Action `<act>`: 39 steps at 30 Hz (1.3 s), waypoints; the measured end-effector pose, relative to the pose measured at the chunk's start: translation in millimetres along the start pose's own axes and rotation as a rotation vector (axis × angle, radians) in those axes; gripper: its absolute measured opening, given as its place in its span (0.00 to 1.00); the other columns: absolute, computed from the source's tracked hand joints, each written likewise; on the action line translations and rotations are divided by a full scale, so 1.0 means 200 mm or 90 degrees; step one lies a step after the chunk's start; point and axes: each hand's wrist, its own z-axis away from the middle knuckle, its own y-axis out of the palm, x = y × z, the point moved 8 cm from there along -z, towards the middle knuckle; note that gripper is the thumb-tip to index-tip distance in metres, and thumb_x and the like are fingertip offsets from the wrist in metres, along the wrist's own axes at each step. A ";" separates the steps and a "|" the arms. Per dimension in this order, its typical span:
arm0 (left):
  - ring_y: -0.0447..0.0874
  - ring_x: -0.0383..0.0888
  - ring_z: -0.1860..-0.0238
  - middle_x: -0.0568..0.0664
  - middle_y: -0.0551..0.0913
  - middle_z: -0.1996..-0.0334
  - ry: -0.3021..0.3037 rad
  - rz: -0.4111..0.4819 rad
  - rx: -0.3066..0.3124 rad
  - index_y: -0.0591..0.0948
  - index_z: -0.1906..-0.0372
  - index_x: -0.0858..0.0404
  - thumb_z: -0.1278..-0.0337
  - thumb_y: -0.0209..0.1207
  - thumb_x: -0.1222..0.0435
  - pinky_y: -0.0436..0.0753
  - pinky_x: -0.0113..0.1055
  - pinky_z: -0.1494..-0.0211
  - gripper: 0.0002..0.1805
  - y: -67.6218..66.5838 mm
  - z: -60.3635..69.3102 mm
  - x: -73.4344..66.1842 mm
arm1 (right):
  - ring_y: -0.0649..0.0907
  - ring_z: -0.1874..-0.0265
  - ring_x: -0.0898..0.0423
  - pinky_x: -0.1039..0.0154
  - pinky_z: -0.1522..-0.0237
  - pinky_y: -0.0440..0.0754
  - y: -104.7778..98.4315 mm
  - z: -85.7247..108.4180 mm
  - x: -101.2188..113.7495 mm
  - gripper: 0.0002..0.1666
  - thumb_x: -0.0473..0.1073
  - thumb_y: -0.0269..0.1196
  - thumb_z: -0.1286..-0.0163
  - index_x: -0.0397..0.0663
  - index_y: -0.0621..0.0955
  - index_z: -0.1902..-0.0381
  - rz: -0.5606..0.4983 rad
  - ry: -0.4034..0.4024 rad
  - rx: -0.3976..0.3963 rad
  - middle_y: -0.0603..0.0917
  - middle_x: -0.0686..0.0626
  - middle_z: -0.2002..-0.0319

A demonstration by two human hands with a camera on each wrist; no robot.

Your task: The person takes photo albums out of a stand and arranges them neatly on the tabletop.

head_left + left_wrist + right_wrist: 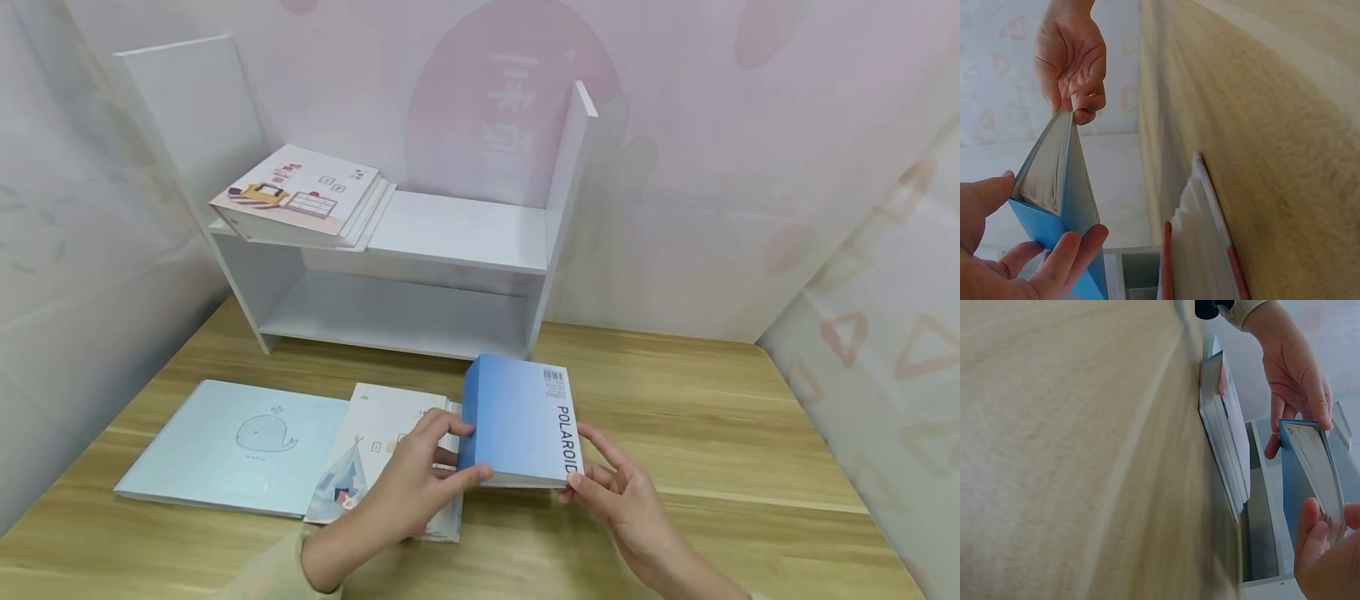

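Both hands hold a blue photo album point(517, 421) marked POLAROID above the table. My left hand point(412, 475) grips its spine side, thumb on the cover near the lower corner. At the opposite edge, my right hand point(626, 508) pinches the lower right corner between thumb and fingers. In the left wrist view the album point(1082, 187) shows its thick spine and pages, its covers narrowing toward the right hand point(1072, 65). Beneath and left of it lies a white album point(375, 417) with a tent drawing, partly hidden by the left hand.
A pale blue whale-print album point(217, 450) lies at the table's left, touching the tent album. Behind stands a white two-tier shelf point(465, 225) with several stacked albums point(300, 196) on its upper left. The wooden table point(712, 467) extends right; fabric walls point(675, 208) surround it.
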 end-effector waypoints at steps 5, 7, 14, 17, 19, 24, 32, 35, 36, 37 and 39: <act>0.86 0.45 0.62 0.55 0.75 0.47 -0.007 -0.023 0.020 0.76 0.50 0.65 0.46 0.71 0.58 0.86 0.28 0.58 0.24 0.02 0.00 0.02 | 0.86 0.64 0.60 0.69 0.46 0.82 -0.01 0.01 -0.05 0.48 0.32 0.59 0.28 0.41 0.45 0.21 0.001 0.022 -0.001 0.87 0.56 0.58; 0.86 0.45 0.62 0.54 0.75 0.48 -0.011 -0.036 0.026 0.76 0.51 0.66 0.46 0.71 0.57 0.86 0.28 0.58 0.24 0.02 0.00 0.03 | 0.86 0.65 0.59 0.69 0.47 0.82 -0.02 0.01 -0.07 0.48 0.33 0.59 0.28 0.42 0.45 0.21 0.001 0.039 -0.007 0.86 0.56 0.59; 0.89 0.49 0.61 0.54 0.78 0.49 -0.011 -0.079 0.059 0.77 0.52 0.66 0.48 0.72 0.56 0.87 0.30 0.60 0.24 0.04 0.02 0.05 | 0.86 0.67 0.58 0.70 0.48 0.81 -0.04 0.03 -0.12 0.48 0.33 0.59 0.28 0.43 0.45 0.21 -0.004 0.064 -0.016 0.86 0.53 0.61; 0.89 0.51 0.60 0.54 0.80 0.49 -0.011 -0.102 0.066 0.78 0.53 0.66 0.49 0.73 0.54 0.87 0.32 0.60 0.25 0.04 0.03 0.05 | 0.86 0.67 0.57 0.69 0.48 0.82 -0.03 0.03 -0.14 0.49 0.32 0.59 0.28 0.41 0.43 0.21 -0.010 0.056 -0.004 0.86 0.52 0.59; 0.89 0.51 0.59 0.54 0.81 0.49 -0.010 -0.119 0.069 0.79 0.53 0.65 0.50 0.73 0.53 0.87 0.33 0.60 0.26 0.04 0.04 0.06 | 0.86 0.67 0.58 0.69 0.48 0.82 -0.02 0.04 -0.15 0.49 0.31 0.58 0.29 0.39 0.43 0.21 -0.010 0.047 0.008 0.87 0.52 0.59; 0.89 0.50 0.59 0.53 0.84 0.52 -0.003 -0.158 0.079 0.81 0.55 0.64 0.53 0.74 0.53 0.87 0.34 0.59 0.25 0.06 0.04 0.08 | 0.87 0.67 0.59 0.70 0.50 0.83 -0.02 0.04 -0.18 0.50 0.30 0.59 0.30 0.36 0.42 0.22 -0.016 0.033 0.024 0.87 0.52 0.61; 0.88 0.48 0.59 0.51 0.83 0.57 0.004 -0.177 0.112 0.81 0.57 0.66 0.55 0.76 0.55 0.85 0.31 0.60 0.25 0.09 0.05 0.10 | 0.88 0.67 0.60 0.74 0.63 0.80 -0.03 0.06 -0.22 0.50 0.34 0.61 0.30 0.37 0.43 0.22 0.051 0.052 0.020 0.87 0.53 0.67; 0.88 0.46 0.61 0.50 0.82 0.59 0.008 -0.202 0.121 0.81 0.58 0.66 0.56 0.76 0.56 0.83 0.29 0.62 0.24 0.10 0.05 0.10 | 0.88 0.68 0.60 0.73 0.67 0.77 -0.04 0.06 -0.23 0.50 0.35 0.62 0.30 0.40 0.45 0.22 0.088 0.069 0.003 0.86 0.54 0.70; 0.88 0.46 0.61 0.50 0.82 0.60 0.008 -0.205 0.123 0.81 0.58 0.66 0.56 0.76 0.57 0.83 0.28 0.63 0.24 0.10 0.05 0.10 | 0.88 0.68 0.60 0.73 0.66 0.78 -0.05 0.06 -0.23 0.50 0.35 0.62 0.30 0.40 0.46 0.22 0.094 0.068 0.000 0.86 0.54 0.71; 0.88 0.46 0.62 0.50 0.82 0.60 0.008 -0.206 0.124 0.81 0.58 0.66 0.56 0.76 0.57 0.83 0.28 0.63 0.23 0.10 0.05 0.10 | 0.88 0.68 0.60 0.72 0.66 0.78 -0.05 0.06 -0.23 0.50 0.35 0.62 0.30 0.39 0.46 0.22 0.097 0.065 0.000 0.85 0.54 0.71; 0.89 0.46 0.62 0.50 0.83 0.60 0.006 -0.201 0.127 0.81 0.58 0.66 0.56 0.77 0.58 0.83 0.28 0.63 0.23 0.10 0.05 0.10 | 0.87 0.68 0.59 0.71 0.63 0.80 -0.05 0.05 -0.22 0.49 0.35 0.62 0.30 0.39 0.47 0.22 0.097 0.062 0.000 0.85 0.54 0.72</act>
